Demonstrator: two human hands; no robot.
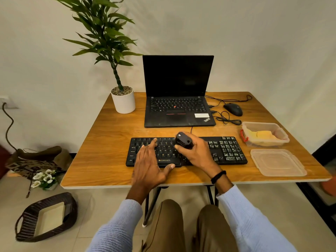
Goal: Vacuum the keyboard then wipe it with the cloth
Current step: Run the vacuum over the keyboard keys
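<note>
Black vacuum (183,140) gripped in right hand (197,153) over keyboard (227,151).

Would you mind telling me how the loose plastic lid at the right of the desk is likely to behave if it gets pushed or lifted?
The lid looks thin and translucent, so probably light and somewhat flexible. It lies flat on the smooth desk, so a push would likely slide it, not tip it. It sits near the desk's right edge and might slip off.

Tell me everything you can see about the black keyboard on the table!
The flat black plastic keyboard lies near the front edge of the wooden table, before the open black laptop. Pale marks cover its right keys. The left hand rests on it; the right hand holds a small black handheld vacuum over its middle.
</note>
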